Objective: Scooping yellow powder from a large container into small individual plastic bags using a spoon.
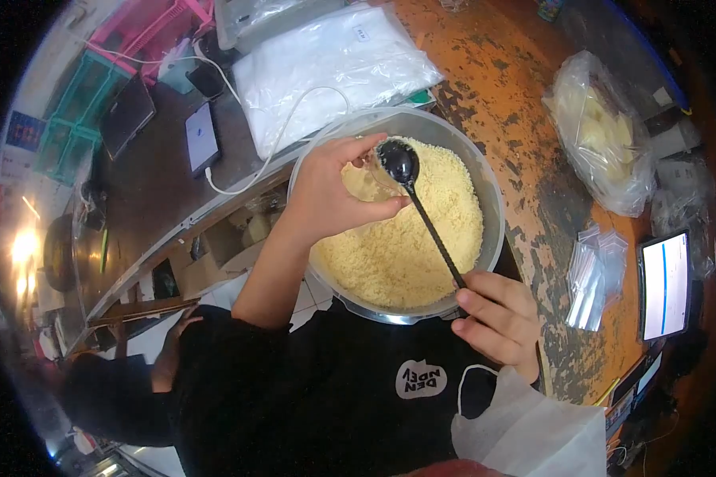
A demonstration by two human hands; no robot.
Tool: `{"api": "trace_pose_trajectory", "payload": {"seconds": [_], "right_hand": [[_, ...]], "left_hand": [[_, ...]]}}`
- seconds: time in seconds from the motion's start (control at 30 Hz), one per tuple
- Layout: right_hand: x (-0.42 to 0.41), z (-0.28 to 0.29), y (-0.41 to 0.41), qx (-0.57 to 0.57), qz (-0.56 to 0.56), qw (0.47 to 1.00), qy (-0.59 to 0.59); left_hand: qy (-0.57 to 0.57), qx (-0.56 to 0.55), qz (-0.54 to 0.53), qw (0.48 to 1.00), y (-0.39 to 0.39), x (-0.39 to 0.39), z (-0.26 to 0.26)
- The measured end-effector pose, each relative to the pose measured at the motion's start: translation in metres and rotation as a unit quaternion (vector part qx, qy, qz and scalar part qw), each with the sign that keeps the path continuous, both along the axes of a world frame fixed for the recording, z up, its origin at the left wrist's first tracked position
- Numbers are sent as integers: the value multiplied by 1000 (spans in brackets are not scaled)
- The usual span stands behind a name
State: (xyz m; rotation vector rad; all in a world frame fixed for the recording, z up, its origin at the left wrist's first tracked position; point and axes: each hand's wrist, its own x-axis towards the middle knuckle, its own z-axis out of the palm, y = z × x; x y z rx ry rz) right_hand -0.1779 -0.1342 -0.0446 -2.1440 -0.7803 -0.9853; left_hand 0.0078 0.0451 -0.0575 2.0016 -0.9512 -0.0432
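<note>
My right hand [501,319] grips the end of a long black plastic spoon [432,232] with a twisted handle. The spoon's dark bowl [398,162] is beside the fingertips of my left hand [337,185]. Between that hand's thumb and fingers is a small clear plastic piece [375,179], likely a pouch, mostly hidden by the hand. Below both hands stands a round translucent plastic tub [494,238] holding a large heap of pale yellow, grated-looking crumbs [388,262]. The tub is right in front of my body.
Stacked plastic bags [328,65] lie beyond the tub, near a phone [201,138] on a white cable [286,119]. On the worn orange table [489,65] are a bag of pale pieces [605,131], small zip bags [596,277] and a lit tablet [664,286]. Another person's arm [166,358] shows at lower left.
</note>
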Motion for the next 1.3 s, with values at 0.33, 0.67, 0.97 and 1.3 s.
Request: {"api": "trace_pose_trajectory", "payload": {"seconds": [0.33,0.67,0.97,1.3], "right_hand": [[-2,-1,-9,61,-6,998,3],[27,-28,-8,354,-100,930,12],[9,-12,-11,194,-24,980,-24],[13,5,-3,-46,43,998,5]], "left_hand": [[-67,2,11,998,2,2,-1],[-45,-127,-26,991,5,0,4],[-35,-7,61,997,-3,0,5],[-53,-42,63,996,-1,2,-2]]}}
